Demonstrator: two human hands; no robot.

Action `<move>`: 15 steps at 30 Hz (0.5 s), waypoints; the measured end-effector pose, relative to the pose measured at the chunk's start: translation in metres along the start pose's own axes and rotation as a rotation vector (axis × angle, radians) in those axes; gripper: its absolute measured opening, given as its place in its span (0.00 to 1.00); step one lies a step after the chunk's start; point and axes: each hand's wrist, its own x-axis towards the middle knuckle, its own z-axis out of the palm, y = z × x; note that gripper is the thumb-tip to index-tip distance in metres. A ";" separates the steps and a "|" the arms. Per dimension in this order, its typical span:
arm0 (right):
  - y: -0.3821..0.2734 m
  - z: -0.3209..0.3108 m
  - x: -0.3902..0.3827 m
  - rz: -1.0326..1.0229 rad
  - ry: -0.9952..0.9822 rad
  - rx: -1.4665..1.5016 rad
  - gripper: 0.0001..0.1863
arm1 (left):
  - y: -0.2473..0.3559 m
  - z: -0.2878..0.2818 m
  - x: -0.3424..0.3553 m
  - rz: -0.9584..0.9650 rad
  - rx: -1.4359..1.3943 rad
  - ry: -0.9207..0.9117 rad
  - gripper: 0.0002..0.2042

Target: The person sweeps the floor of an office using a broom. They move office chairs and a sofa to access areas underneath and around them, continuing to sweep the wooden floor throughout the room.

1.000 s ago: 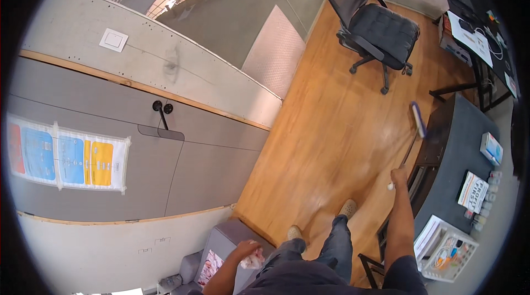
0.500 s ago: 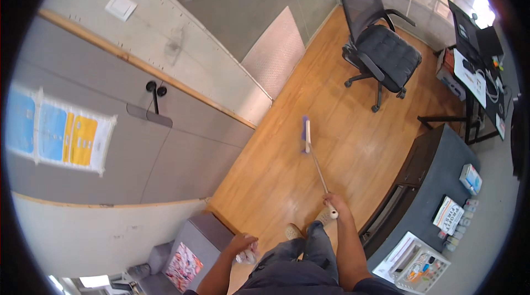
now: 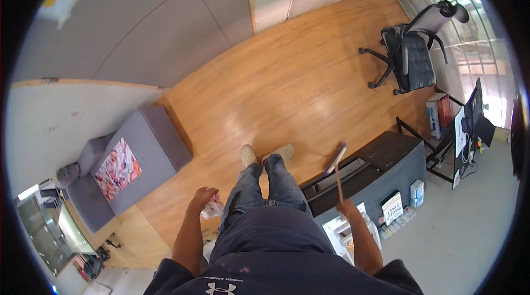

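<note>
My right hand (image 3: 348, 207) is closed round the handle of a broom (image 3: 339, 184). The broom's pale head with purple bristles (image 3: 335, 158) points away from me, in front of the dark cabinet's open shelf; whether it touches the cabinet I cannot tell. Beside my left thigh, my left hand (image 3: 204, 195) grips a crumpled, see-through plastic bag (image 3: 212, 208) that hangs below the fingers. Any contents of the bag are too unclear to name.
A dark cabinet (image 3: 400, 165) with a book, a box and small jars stands on my right. Beyond it are a desk (image 3: 458, 151) and a black wheeled chair (image 3: 411, 57). On my left sits a grey sofa (image 3: 149, 154) with a patterned cushion (image 3: 118, 169). Wood flooring (image 3: 265, 90) stretches ahead.
My right hand has lifted the broom off the floor and carried it right, to the cabinet. My view has turned rightward and down. The plastic bag stays in my left hand.
</note>
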 end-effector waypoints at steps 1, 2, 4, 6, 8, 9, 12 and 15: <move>0.005 0.003 0.026 0.050 0.004 0.076 0.09 | 0.000 0.002 -0.007 -0.083 -0.108 -0.046 0.15; -0.033 0.008 0.036 0.040 -0.076 0.242 0.10 | -0.016 -0.005 -0.017 -0.099 -0.126 -0.009 0.15; -0.135 0.033 0.047 0.051 -0.138 0.221 0.11 | -0.046 -0.024 -0.035 -0.129 -0.156 0.063 0.14; -0.188 0.050 0.077 -0.229 -0.316 0.574 0.09 | -0.048 -0.030 -0.043 -0.111 -0.209 0.066 0.12; -0.259 0.061 0.083 -0.497 -0.479 0.711 0.10 | -0.053 -0.034 -0.058 -0.084 -0.224 0.104 0.11; -0.290 0.061 0.089 -0.417 -0.452 0.650 0.08 | -0.056 -0.035 -0.060 -0.087 -0.251 0.105 0.11; -0.364 0.043 0.109 -0.347 -0.296 0.363 0.06 | -0.058 -0.033 -0.058 -0.074 -0.319 0.116 0.10; -0.418 0.025 0.108 -0.265 -0.189 0.381 0.05 | -0.032 -0.025 -0.078 -0.050 -0.369 0.139 0.09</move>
